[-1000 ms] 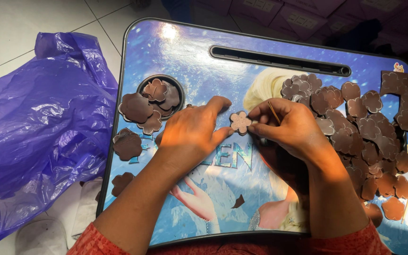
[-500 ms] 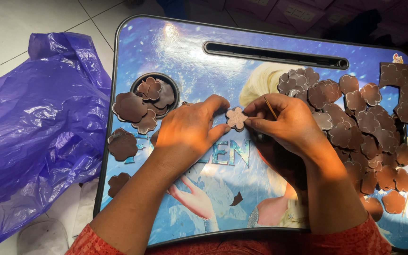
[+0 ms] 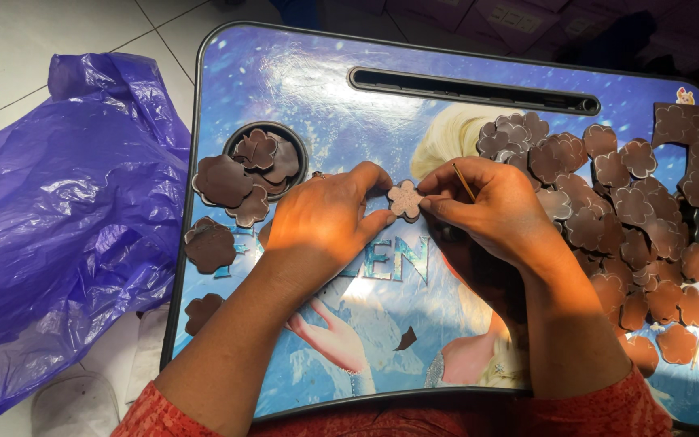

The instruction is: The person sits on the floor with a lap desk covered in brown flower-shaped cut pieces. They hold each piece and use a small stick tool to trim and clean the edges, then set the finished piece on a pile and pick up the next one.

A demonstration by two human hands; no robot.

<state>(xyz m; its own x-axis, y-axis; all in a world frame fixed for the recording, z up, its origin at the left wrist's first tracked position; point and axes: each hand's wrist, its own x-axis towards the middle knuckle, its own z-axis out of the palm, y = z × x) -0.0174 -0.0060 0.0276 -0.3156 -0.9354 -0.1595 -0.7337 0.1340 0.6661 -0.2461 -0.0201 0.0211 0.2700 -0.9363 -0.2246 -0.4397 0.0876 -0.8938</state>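
A small flower-shaped brown cutout [image 3: 404, 199] is held between the fingertips of both hands above the blue picture lap tray [image 3: 317, 81]. My left hand [image 3: 325, 218] pinches its left edge. My right hand [image 3: 491, 206] pinches its right edge and also holds a thin stick [image 3: 463, 182] between the fingers. A big heap of flower-shaped brown cutouts [image 3: 616, 210] lies just right of my right hand.
A round cup recess [image 3: 267, 158] on the tray's left holds a few brown cutouts, with more lying loose beside it [image 3: 210, 243]. A crumpled purple plastic bag [image 3: 50, 210] lies on the white tiled floor to the left. A dark slot [image 3: 471, 89] runs along the tray's far edge.
Both hands stay together on the small flower cutout. Only the camera view has shifted slightly.
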